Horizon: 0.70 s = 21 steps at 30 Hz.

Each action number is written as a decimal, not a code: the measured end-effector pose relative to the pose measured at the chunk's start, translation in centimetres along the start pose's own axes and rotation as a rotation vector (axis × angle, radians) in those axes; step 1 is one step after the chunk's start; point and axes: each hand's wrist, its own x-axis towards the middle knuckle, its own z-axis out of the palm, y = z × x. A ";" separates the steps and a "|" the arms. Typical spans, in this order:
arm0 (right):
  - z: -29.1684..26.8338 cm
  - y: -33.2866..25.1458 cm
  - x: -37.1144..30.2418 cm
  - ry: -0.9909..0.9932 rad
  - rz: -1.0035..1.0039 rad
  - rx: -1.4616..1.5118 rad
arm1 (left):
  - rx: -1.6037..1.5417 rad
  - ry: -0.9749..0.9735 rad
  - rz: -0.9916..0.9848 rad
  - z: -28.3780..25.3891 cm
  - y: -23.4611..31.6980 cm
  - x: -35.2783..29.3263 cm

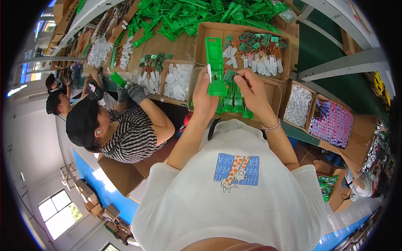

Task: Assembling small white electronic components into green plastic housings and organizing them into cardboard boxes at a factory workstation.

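My left hand is wrapped round a long green plastic casing, which stands upright with its hollow side toward me. A sliver of something white shows between the palm and the casing. Just to the right, my right hand pinches a small green circuit board between thumb and fingers, close beside the casing's lower half. Whether the board touches the casing is hard to see. Below both hands, several green casings lie in a cardboard tray.
Beyond my hands, a cardboard box holds wired boards and white tabs. Green casings are heaped behind. White parts and pink-purple cylinders fill boxes at right. At left, a gloved co-worker holds a green casing.
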 end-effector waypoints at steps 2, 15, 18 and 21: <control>0.3 -0.7 0.1 -0.007 -0.017 -0.026 | -0.083 -0.116 -0.095 -0.4 -0.2 -0.1; 1.3 -3.0 -0.5 0.043 -0.180 -0.243 | -0.241 -0.190 -0.099 -0.3 -0.8 -0.4; 1.4 -3.1 -0.6 0.061 -0.211 -0.319 | -0.230 -0.185 -0.126 -0.4 -0.9 -0.6; 1.4 -4.1 -0.3 0.030 -0.154 -0.360 | -0.186 -0.183 -0.135 -0.2 -0.9 -0.9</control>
